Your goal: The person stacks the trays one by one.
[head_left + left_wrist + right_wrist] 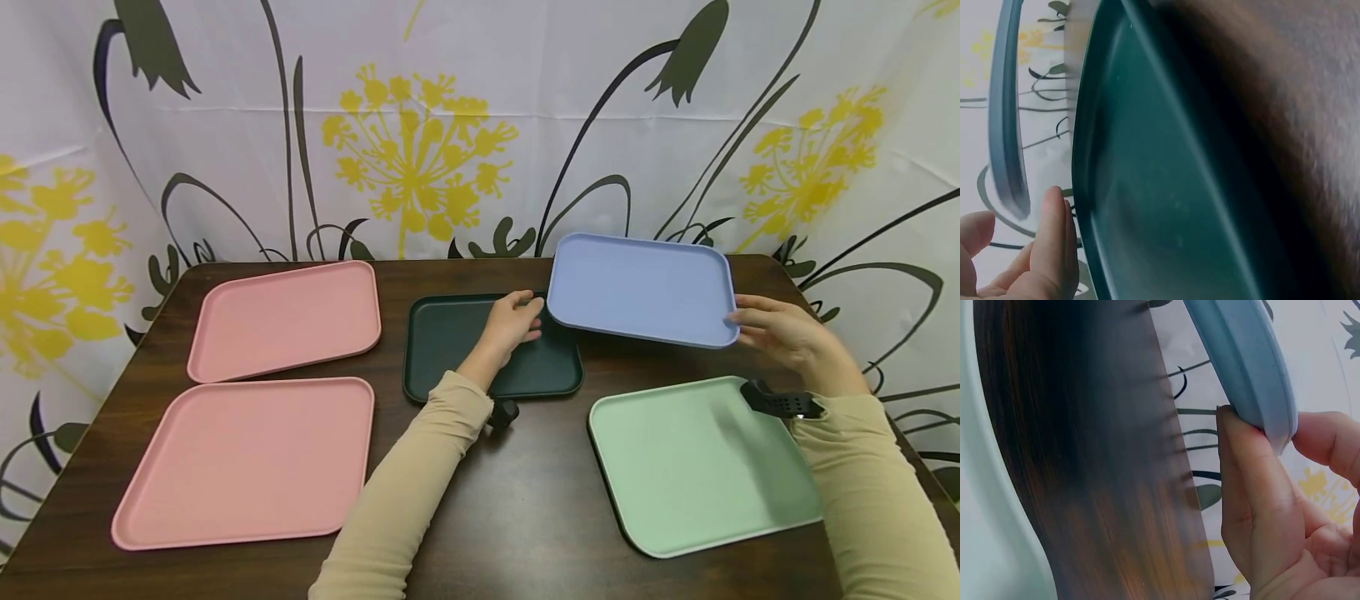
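A light blue tray (641, 287) is held raised at the back right, slightly tilted, its shadow on the table below. My right hand (791, 337) pinches its right edge, thumb on one face and fingers on the other, as the right wrist view shows at the tray's corner (1254, 381). By the tray's left edge is my left hand (513, 325), over a dark green tray (450, 346) that lies flat. In the left wrist view a gap shows between the left fingers (1050, 244) and the blue tray's end (1007, 125).
Two pink trays lie at the left, one at the back (288, 317) and one in front (255, 462). A mint green tray (690, 467) lies front right under the right forearm, a dark edge along its left side. A patterned curtain (420, 50) hangs behind the brown table (517, 508).
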`<action>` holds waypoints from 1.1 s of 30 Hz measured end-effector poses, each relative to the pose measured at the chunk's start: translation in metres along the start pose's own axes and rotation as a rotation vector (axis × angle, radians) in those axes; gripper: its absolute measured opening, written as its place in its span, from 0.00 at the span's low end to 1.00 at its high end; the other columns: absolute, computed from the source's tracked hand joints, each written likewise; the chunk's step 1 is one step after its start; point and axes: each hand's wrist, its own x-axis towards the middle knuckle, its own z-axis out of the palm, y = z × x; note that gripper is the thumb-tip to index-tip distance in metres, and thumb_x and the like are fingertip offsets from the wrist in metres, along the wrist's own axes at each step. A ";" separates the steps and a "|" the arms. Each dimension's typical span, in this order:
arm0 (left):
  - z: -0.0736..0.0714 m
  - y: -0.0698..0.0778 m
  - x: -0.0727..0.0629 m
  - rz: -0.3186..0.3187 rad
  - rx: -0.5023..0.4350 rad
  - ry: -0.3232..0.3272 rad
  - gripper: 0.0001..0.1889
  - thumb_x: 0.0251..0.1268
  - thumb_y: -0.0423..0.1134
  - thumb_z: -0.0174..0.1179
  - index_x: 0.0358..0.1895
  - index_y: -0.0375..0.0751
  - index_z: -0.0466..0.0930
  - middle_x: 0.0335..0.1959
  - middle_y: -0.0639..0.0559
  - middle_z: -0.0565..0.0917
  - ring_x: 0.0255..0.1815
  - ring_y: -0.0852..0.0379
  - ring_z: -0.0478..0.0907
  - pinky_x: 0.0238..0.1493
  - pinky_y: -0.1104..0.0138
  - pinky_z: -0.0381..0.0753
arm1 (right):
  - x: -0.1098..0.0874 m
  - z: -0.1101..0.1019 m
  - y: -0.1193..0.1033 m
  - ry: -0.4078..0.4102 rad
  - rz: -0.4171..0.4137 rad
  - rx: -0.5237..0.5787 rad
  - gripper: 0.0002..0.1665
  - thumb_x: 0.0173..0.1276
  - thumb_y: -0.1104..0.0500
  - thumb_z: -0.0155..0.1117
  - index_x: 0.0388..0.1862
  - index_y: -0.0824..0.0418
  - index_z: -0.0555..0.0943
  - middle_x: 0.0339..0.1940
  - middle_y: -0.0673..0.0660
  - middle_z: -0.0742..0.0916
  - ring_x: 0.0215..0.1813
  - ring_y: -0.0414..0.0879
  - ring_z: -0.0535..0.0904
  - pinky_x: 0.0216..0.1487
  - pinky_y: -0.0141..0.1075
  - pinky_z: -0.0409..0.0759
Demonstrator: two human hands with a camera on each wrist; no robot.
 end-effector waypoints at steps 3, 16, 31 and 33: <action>0.003 0.001 -0.001 -0.005 -0.018 -0.010 0.26 0.75 0.41 0.48 0.72 0.37 0.59 0.64 0.36 0.71 0.61 0.42 0.75 0.58 0.59 0.81 | 0.001 0.004 0.002 -0.015 -0.022 -0.035 0.22 0.67 0.76 0.51 0.33 0.53 0.86 0.31 0.51 0.86 0.32 0.41 0.85 0.35 0.28 0.86; 0.002 -0.001 0.000 -0.043 0.025 -0.001 0.23 0.73 0.37 0.49 0.68 0.35 0.65 0.59 0.36 0.76 0.57 0.45 0.78 0.57 0.60 0.82 | 0.003 0.011 0.005 -0.065 -0.007 -0.093 0.24 0.69 0.76 0.48 0.35 0.53 0.86 0.31 0.52 0.88 0.31 0.41 0.86 0.35 0.27 0.86; -0.013 0.002 -0.010 -0.019 0.143 0.057 0.19 0.69 0.30 0.51 0.60 0.27 0.73 0.58 0.35 0.77 0.55 0.44 0.79 0.55 0.59 0.83 | 0.012 0.024 0.010 -0.084 0.052 -0.196 0.21 0.67 0.75 0.51 0.36 0.50 0.82 0.32 0.51 0.86 0.34 0.40 0.85 0.37 0.27 0.86; -0.015 0.002 -0.011 -0.025 0.175 0.059 0.19 0.68 0.29 0.51 0.60 0.26 0.73 0.58 0.34 0.77 0.54 0.44 0.80 0.54 0.59 0.84 | 0.013 0.027 0.010 -0.084 0.066 -0.246 0.20 0.67 0.74 0.52 0.37 0.49 0.80 0.32 0.50 0.85 0.34 0.39 0.84 0.37 0.27 0.86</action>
